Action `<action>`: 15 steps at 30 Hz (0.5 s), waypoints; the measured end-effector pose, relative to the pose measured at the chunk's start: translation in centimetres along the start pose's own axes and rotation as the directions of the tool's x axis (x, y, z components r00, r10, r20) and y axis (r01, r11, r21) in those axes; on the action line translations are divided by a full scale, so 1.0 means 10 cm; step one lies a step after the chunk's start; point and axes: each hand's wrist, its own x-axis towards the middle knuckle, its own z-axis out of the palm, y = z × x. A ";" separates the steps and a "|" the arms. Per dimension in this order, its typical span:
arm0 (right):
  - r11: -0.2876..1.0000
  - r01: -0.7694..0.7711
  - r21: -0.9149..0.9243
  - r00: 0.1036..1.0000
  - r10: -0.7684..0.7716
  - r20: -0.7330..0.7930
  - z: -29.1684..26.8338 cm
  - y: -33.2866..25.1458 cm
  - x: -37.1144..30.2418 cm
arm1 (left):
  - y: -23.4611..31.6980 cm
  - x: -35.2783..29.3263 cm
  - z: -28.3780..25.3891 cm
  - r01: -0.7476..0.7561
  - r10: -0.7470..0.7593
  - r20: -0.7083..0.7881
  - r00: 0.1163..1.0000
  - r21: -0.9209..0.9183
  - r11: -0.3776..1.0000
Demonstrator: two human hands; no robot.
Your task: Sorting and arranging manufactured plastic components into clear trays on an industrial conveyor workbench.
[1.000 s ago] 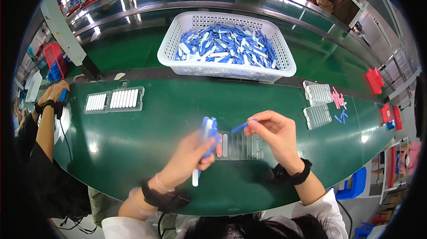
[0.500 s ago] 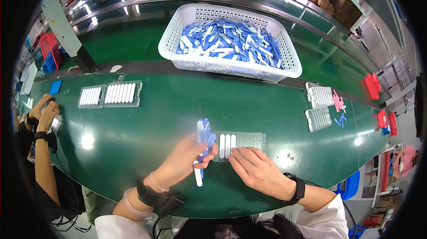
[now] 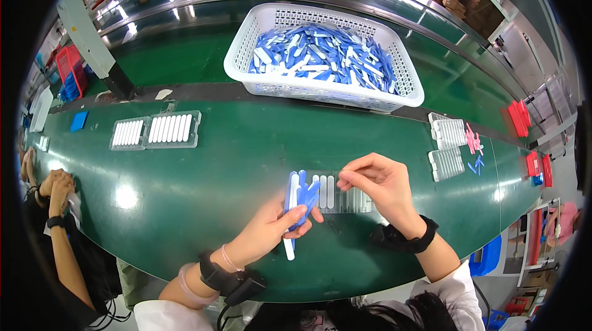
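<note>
My left hand (image 3: 285, 221) is closed round a fanned bunch of flat blue and white sticks (image 3: 301, 192) with rounded ends. Just right of it, white sticks (image 3: 327, 192) lie side by side in a clear ribbed tray (image 3: 359, 201). The left hand and its bunch hide the tray's left part. Over the tray's far edge, my right hand (image 3: 379, 183) has thumb and forefinger pinched together; no stick shows between them. The right hand covers some of the tray's right end.
Beyond the tray stands a white basket (image 3: 262, 87) heaped with blue and white sticks. Filled trays (image 3: 197, 127) lie at left. Other clear trays (image 3: 447, 164) lie at right by pink pieces (image 3: 473, 140) and blue pieces (image 3: 478, 164). A co-worker's hands (image 3: 57, 189) are at far left.
My right hand has lifted off the white sticks in the tray and moved up and right. My left hand has shifted right with its bunch, now covering the tray's left end.
</note>
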 end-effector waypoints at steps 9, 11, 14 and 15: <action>0.975 -0.202 0.097 0.969 0.185 0.163 0.10 0.06 -0.04 | -0.01 0.01 0.02 -0.013 0.011 0.033 0.999 0.064 0.998; 0.975 -0.203 0.089 0.965 0.184 0.186 0.13 0.05 -0.05 | -0.01 0.00 0.02 -0.014 0.012 0.031 0.999 0.077 0.997; 0.972 -0.229 0.057 0.955 0.213 0.208 0.12 0.05 -0.04 | -0.03 -0.01 0.02 -0.014 0.011 0.036 0.999 0.087 0.996; 0.967 -0.253 0.036 0.947 0.240 0.215 0.12 0.05 -0.03 | -0.02 -0.02 0.02 -0.011 0.008 0.043 0.999 0.083 0.996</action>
